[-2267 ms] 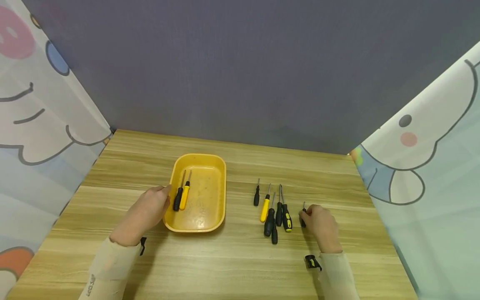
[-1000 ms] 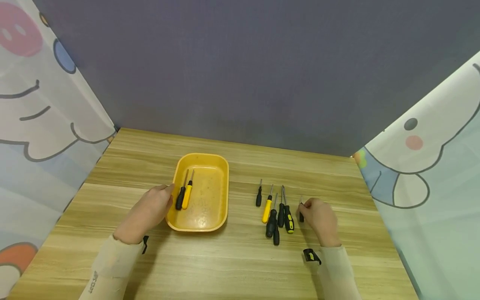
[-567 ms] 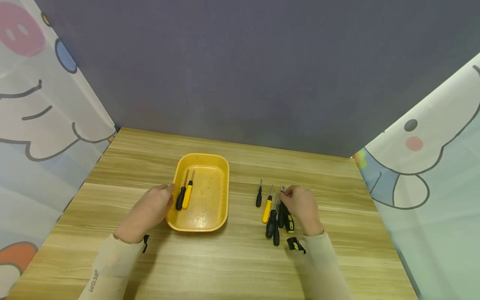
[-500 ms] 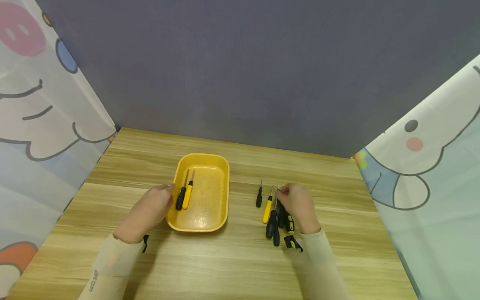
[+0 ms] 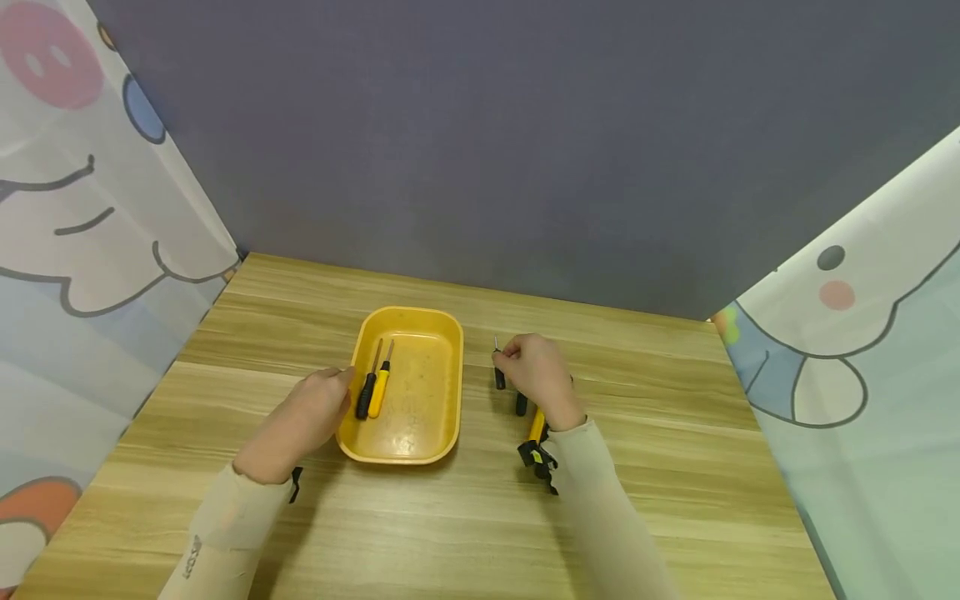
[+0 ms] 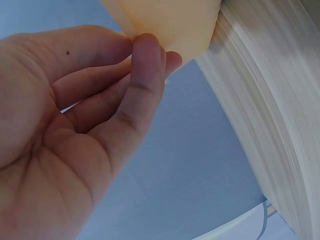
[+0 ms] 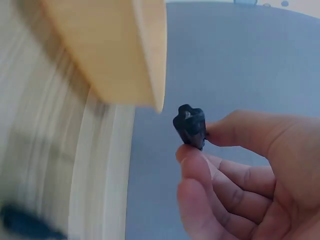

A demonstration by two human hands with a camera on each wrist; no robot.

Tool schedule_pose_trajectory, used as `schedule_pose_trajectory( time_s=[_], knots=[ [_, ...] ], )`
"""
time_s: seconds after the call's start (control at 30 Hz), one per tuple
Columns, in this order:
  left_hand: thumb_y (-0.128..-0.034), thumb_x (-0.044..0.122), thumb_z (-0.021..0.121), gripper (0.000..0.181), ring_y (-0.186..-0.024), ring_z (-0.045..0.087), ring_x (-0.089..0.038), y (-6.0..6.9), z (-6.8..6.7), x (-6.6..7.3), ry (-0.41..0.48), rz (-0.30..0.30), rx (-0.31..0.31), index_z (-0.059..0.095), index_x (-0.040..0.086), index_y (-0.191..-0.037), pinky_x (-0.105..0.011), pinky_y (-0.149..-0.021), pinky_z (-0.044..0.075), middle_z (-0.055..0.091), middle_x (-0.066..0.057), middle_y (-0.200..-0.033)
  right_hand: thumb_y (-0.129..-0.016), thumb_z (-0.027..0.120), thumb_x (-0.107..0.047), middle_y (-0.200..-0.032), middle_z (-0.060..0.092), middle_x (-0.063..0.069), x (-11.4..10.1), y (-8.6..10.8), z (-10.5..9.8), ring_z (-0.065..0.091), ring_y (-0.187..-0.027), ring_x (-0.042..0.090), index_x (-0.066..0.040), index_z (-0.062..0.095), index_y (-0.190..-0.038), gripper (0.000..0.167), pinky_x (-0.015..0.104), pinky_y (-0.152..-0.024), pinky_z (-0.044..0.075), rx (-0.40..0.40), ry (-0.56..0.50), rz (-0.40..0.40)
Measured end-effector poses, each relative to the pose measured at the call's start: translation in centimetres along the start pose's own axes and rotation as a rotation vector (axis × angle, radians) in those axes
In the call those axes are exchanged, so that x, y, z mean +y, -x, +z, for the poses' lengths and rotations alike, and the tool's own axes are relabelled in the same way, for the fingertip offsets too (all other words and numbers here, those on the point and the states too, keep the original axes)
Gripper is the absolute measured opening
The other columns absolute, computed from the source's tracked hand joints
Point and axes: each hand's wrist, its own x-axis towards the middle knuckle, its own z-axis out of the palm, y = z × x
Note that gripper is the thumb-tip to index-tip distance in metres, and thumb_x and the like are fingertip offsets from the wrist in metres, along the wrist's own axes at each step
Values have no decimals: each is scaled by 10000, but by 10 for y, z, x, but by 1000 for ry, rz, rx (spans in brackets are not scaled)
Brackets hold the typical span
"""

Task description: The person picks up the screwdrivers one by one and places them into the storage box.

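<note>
A yellow tray (image 5: 401, 460) stands on the table, with a black screwdriver (image 5: 366, 396) and a yellow one (image 5: 379, 392) side by side in its left part. My left hand (image 5: 303, 412) pinches the tray's left rim; in the left wrist view that hand (image 6: 95, 110) has thumb and fingers on the tray wall (image 6: 170, 25). Just right of the tray, my right hand (image 5: 538, 371) pinches a small black screwdriver (image 5: 499, 377). In the right wrist view its handle end (image 7: 190, 125) points at the camera, held between thumb and fingertips of the right hand (image 7: 250, 175).
Under and beside the right forearm lie more screwdrivers, partly hidden: a black one (image 5: 521, 404) and a yellow one (image 5: 537, 423) show. A dark screwdriver (image 7: 27, 222) is blurred in the right wrist view. A grey panel (image 5: 480, 150) rises behind the table (image 5: 420, 542).
My right hand has moved left with the small black screwdriver, from the far right side, over the other screwdrivers, towards the tray. The left hand has kept its grip on the rim.
</note>
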Motion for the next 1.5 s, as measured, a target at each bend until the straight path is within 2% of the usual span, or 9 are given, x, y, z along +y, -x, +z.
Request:
schedule_pose_trajectory(
  time_s=[0.23,0.43,0.6,0.7,0.8,0.97,1.07,1.2,1.5],
  knots=[
    [-914,-92,601,333,-850,646,-362,1,-1,0,-13,8,25,562,-188,-1230,-429,-675,581,631,-256,-948,-947,660,-237,-603,656,14,-39,-17,15,556,-465,153,-123,743,-796,207,262,-439,411,-47,-101,-48],
    [-912,-87,614,342,-863,649,-366,2,-1,1,-12,6,18,562,-189,-1235,-425,-678,581,632,-264,-964,-962,671,-240,-570,642,31,-69,-30,37,596,-472,155,-112,708,-685,307,249,-425,436,-122,-175,-40],
    [-908,-88,615,352,-877,651,-374,3,-1,1,-11,1,19,561,-193,-1240,-439,-698,582,636,-278,-985,-956,664,-217,-516,608,114,-86,-39,58,659,-529,300,-58,645,-583,406,235,-394,376,-167,-231,-13],
    [-906,-92,610,340,-858,650,-374,3,0,-1,-11,7,30,565,-196,-1227,-443,-691,581,634,-270,-959,-946,663,-202,-473,568,98,-94,-44,70,680,-588,358,-101,530,-498,478,223,-374,329,-174,-242,-3],
    [-901,-100,611,327,-825,649,-360,3,0,-2,-7,22,42,569,-198,-1211,-428,-664,579,631,-256,-926,-943,672,-214,-466,582,70,-99,-48,79,683,-578,339,-128,489,-466,519,212,-362,321,-186,-218,2],
    [-887,-109,623,324,-771,638,-323,2,1,-2,-7,47,60,577,-194,-1196,-395,-613,567,625,-222,-876,-942,689,-265,-551,661,89,-101,-52,90,684,-568,301,0,709,-604,430,220,-360,311,-247,-121,42],
    [-885,-109,624,316,-754,634,-313,2,1,-3,-13,52,63,580,-191,-1187,-389,-601,563,619,-210,-858,-935,697,-259,-573,675,81,-98,-52,96,685,-557,259,23,756,-688,380,224,-391,390,-276,-86,52],
    [-892,-108,623,301,-744,630,-295,2,1,-3,-7,52,59,586,-183,-1181,-370,-587,556,619,-202,-857,-930,698,-221,-601,686,96,-96,-50,101,688,-554,236,19,745,-679,350,247,-450,486,-297,-104,66],
    [-898,-99,620,301,-756,633,-299,1,0,-2,1,47,50,588,-179,-1187,-384,-602,557,621,-198,-864,-922,716,-203,-620,690,115,-97,-48,103,689,-538,224,43,747,-719,321,317,-522,576,-307,-166,89]
  ],
)
